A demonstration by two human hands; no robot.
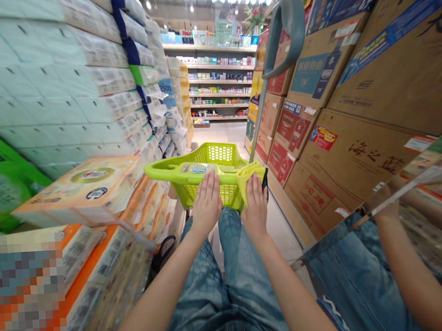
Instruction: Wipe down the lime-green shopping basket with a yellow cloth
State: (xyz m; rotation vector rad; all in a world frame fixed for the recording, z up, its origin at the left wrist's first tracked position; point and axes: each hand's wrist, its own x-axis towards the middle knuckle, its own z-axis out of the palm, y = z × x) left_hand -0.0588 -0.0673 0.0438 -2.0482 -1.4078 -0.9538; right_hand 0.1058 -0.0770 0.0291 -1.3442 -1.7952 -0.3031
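A lime-green plastic shopping basket [225,151] with perforated sides stands in front of my legs. A long metal pole with a grey loop handle [298,36] rises by its right side. My left hand [206,199] lies with fingers stretched out over the basket's near rim, beside a label on it. Under my right hand [255,206] is a folded yellow cloth [248,171], held against the rim's right end. Something dark shows at the cloth's right edge; I cannot make it out. The basket's inside is mostly hidden.
Stacked tissue packs [46,71] line the left side, with an orange-white pack [90,181] jutting nearby. Cardboard cartons [373,141] are piled on the right. A reflective panel [362,271] stands close by my right arm. Product shelves [218,70] cross the aisle's far end.
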